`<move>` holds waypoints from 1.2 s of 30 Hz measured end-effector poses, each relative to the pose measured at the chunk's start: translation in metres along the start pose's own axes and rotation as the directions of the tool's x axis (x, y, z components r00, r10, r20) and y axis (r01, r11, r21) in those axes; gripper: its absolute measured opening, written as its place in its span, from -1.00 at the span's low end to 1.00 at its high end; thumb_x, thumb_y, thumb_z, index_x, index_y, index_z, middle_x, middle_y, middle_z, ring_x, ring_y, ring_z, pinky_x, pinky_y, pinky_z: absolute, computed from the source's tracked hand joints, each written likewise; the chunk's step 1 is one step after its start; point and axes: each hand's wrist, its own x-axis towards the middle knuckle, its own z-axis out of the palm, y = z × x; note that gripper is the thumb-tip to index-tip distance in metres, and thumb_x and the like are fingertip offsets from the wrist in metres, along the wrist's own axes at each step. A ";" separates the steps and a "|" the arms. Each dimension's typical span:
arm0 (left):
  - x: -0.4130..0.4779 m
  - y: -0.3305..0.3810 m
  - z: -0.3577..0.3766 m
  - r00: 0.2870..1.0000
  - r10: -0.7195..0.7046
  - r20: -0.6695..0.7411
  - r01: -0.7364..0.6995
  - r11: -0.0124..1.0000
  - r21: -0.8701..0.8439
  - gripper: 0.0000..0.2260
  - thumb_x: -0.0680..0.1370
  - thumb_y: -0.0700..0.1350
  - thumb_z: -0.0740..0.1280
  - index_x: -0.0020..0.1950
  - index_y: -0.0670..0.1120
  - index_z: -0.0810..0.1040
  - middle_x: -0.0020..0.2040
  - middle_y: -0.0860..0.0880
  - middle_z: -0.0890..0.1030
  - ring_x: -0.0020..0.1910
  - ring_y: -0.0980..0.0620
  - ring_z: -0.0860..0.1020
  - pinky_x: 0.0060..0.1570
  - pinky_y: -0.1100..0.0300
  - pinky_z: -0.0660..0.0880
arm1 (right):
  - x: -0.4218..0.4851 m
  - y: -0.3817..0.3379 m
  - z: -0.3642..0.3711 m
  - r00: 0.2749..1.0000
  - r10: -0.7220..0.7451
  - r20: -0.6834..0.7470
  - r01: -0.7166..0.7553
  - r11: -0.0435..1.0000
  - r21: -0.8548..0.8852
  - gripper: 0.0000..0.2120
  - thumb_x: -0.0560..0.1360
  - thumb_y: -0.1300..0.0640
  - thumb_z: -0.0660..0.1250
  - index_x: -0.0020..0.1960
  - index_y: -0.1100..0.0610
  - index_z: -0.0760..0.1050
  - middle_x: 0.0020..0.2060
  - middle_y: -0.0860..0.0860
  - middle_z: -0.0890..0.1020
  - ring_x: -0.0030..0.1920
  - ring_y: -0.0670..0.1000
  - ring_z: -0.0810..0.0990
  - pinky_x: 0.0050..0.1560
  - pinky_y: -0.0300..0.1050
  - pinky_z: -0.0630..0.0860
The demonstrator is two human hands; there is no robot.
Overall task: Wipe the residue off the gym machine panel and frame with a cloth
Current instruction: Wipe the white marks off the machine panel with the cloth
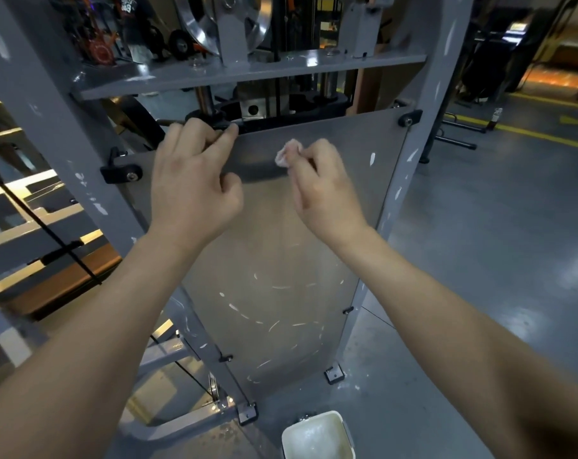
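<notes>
A translucent grey panel [281, 246] fills the middle of the gym machine's grey frame [423, 137]. White residue streaks [274, 321] mark the panel's lower half, and more white flecks dot both frame uprights. My right hand [320, 183] pinches a small pinkish-white cloth [287, 153] against the panel's upper part. My left hand [191, 180] rests at the panel's top edge, its fingertips touching the black rim there, holding nothing.
A white bucket [317, 437] stands on the floor below the panel. Black clamps [122, 172] hold the panel corners. A steel pulley [221, 21] and weight stack sit above. Steps and cables lie left; grey floor with yellow lines extends right.
</notes>
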 end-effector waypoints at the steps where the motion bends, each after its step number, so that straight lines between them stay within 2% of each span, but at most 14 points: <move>1: 0.000 -0.001 -0.001 1.000 0.004 0.007 -0.004 1.000 -0.002 -0.46 0.48 -0.14 0.15 0.45 -0.19 0.52 0.01 -0.15 0.47 0.00 -0.13 0.36 -0.01 0.08 0.36 | 0.002 0.003 -0.005 0.999 0.043 -0.008 -0.043 0.999 0.000 -0.84 0.69 0.18 0.23 0.18 0.14 0.56 0.03 0.05 0.55 0.04 0.07 0.55 0.07 0.08 0.57; 4: -0.001 -0.002 -0.002 1.000 0.004 0.005 -0.004 1.000 0.001 -0.46 0.48 -0.15 0.17 0.46 -0.18 0.51 0.01 -0.14 0.47 0.00 -0.13 0.37 0.00 0.07 0.37 | 0.009 0.028 -0.006 0.920 0.357 -0.160 -0.359 0.933 0.018 -0.76 0.67 0.20 0.22 0.26 0.29 0.53 0.00 0.16 0.51 -0.05 0.11 0.52 -0.05 -0.07 0.51; 7: 0.000 0.000 0.000 1.000 -0.001 -0.002 0.001 1.000 -0.005 -0.47 0.48 -0.15 0.18 0.45 -0.18 0.52 0.01 -0.14 0.47 0.00 -0.13 0.37 0.00 0.05 0.38 | 0.013 0.000 -0.001 0.958 0.268 -0.103 -0.255 0.960 0.118 -0.85 0.70 0.15 0.21 0.16 0.13 0.54 -0.03 0.01 0.51 -0.05 -0.02 0.54 -0.06 -0.12 0.49; 10: 0.000 -0.002 -0.002 1.000 0.004 0.009 -0.004 1.000 -0.004 -0.47 0.48 -0.14 0.17 0.45 -0.18 0.52 0.01 -0.15 0.47 0.00 -0.12 0.36 0.00 0.05 0.38 | 0.002 0.004 0.002 0.998 0.057 0.028 -0.057 0.998 0.005 -0.78 0.60 0.29 0.34 0.23 0.20 0.56 -0.02 0.13 0.52 -0.08 0.10 0.55 -0.13 -0.07 0.52; 13: -0.001 -0.002 -0.002 1.000 0.006 0.013 -0.006 1.000 0.000 -0.46 0.48 -0.14 0.16 0.46 -0.18 0.51 0.02 -0.14 0.47 0.01 -0.11 0.36 0.02 0.03 0.39 | 0.010 0.024 -0.007 0.951 0.293 -0.098 -0.289 0.956 0.051 -0.86 0.68 0.17 0.24 0.17 0.19 0.51 -0.04 -0.05 0.42 -0.12 -0.19 0.46 -0.10 -0.34 0.41; 15: -0.001 -0.001 -0.001 1.000 -0.006 0.005 0.006 1.000 -0.008 -0.46 0.48 -0.14 0.16 0.46 -0.17 0.52 0.02 -0.13 0.48 0.01 -0.12 0.36 0.03 0.03 0.40 | 0.010 0.017 -0.006 0.937 0.324 -0.131 -0.328 0.944 -0.016 -0.82 0.72 0.01 0.14 0.07 0.01 0.49 -0.06 -0.07 0.44 -0.11 -0.15 0.46 -0.06 -0.21 0.46; 18: 0.000 0.000 0.000 1.000 -0.015 0.008 0.015 1.000 -0.013 -0.46 0.49 -0.14 0.17 0.46 -0.17 0.51 0.02 -0.13 0.48 0.01 -0.13 0.37 0.04 0.00 0.42 | -0.006 0.004 0.005 0.980 0.194 -0.038 -0.193 0.981 0.024 -0.80 0.70 -0.10 0.18 -0.04 -0.24 0.53 -0.06 0.05 0.58 -0.04 0.05 0.60 0.03 0.11 0.57; 20: -0.001 -0.001 -0.002 1.000 -0.013 0.019 0.013 1.000 -0.006 -0.45 0.49 -0.12 0.16 0.47 -0.17 0.50 0.03 -0.13 0.48 0.02 -0.12 0.37 0.05 0.01 0.41 | -0.014 0.008 0.002 0.986 0.164 0.003 -0.164 0.986 0.021 -0.82 0.69 0.11 0.23 0.13 -0.07 0.59 0.01 0.06 0.56 0.01 0.04 0.58 0.08 0.05 0.57; 21: -0.002 -0.001 -0.003 1.000 -0.009 0.022 0.009 1.000 -0.002 -0.45 0.48 -0.12 0.15 0.47 -0.17 0.50 0.04 -0.13 0.48 0.03 -0.12 0.37 0.06 0.01 0.42 | -0.018 0.016 0.002 0.973 0.224 -0.048 -0.221 0.973 0.064 -0.83 0.69 0.18 0.23 0.18 0.11 0.58 0.02 0.03 0.52 -0.01 -0.02 0.55 0.07 -0.03 0.56; 23: -0.001 0.000 -0.006 0.999 0.000 0.036 0.000 1.000 0.004 -0.45 0.48 -0.11 0.16 0.47 -0.18 0.50 0.04 -0.14 0.47 0.04 -0.13 0.38 0.06 -0.03 0.44 | -0.021 0.025 -0.004 0.930 0.358 -0.087 -0.345 0.928 0.138 -0.80 0.71 0.18 0.21 0.17 0.26 0.56 0.00 -0.07 0.45 -0.07 -0.15 0.49 0.02 -0.18 0.54; 26: 0.005 0.007 -0.010 0.997 -0.011 0.074 0.008 0.999 0.032 -0.45 0.48 -0.07 0.18 0.44 -0.22 0.50 0.08 -0.16 0.48 0.10 -0.17 0.42 0.13 -0.10 0.45 | -0.042 0.028 -0.011 0.923 0.370 -0.107 -0.348 0.920 0.182 -0.79 0.68 0.19 0.25 0.22 0.25 0.57 0.04 0.05 0.45 -0.09 -0.01 0.53 -0.02 -0.14 0.55; 29: 0.007 0.020 -0.006 0.997 0.033 0.074 -0.037 0.998 0.056 -0.44 0.45 -0.09 0.21 0.45 -0.22 0.47 0.20 -0.18 0.49 0.22 -0.21 0.42 0.27 -0.12 0.38 | -0.073 0.033 -0.009 0.936 0.352 -0.022 -0.342 0.922 0.182 -0.80 0.65 0.21 0.26 0.22 0.17 0.58 0.06 0.03 0.48 0.04 0.06 0.58 0.05 0.01 0.57; 32: 0.008 0.035 0.004 0.989 0.100 0.105 -0.104 0.994 0.040 -0.41 0.45 -0.13 0.21 0.50 -0.21 0.41 0.26 -0.17 0.46 0.27 -0.20 0.38 0.31 -0.13 0.37 | -0.077 0.028 -0.006 0.949 0.312 0.037 -0.312 0.926 0.210 -0.80 0.64 0.24 0.27 0.22 0.19 0.58 0.04 0.06 0.50 0.02 0.08 0.57 0.05 0.03 0.56; 36: 0.004 0.033 0.012 0.990 0.115 0.082 -0.124 0.986 0.115 -0.40 0.44 -0.16 0.22 0.51 -0.20 0.41 0.22 -0.18 0.48 0.19 -0.21 0.39 0.24 -0.09 0.39 | -0.041 0.018 0.005 0.938 0.336 -0.089 -0.302 0.914 0.272 -0.79 0.63 0.27 0.29 0.24 0.20 0.58 0.05 0.08 0.50 0.02 0.09 0.57 0.04 0.02 0.55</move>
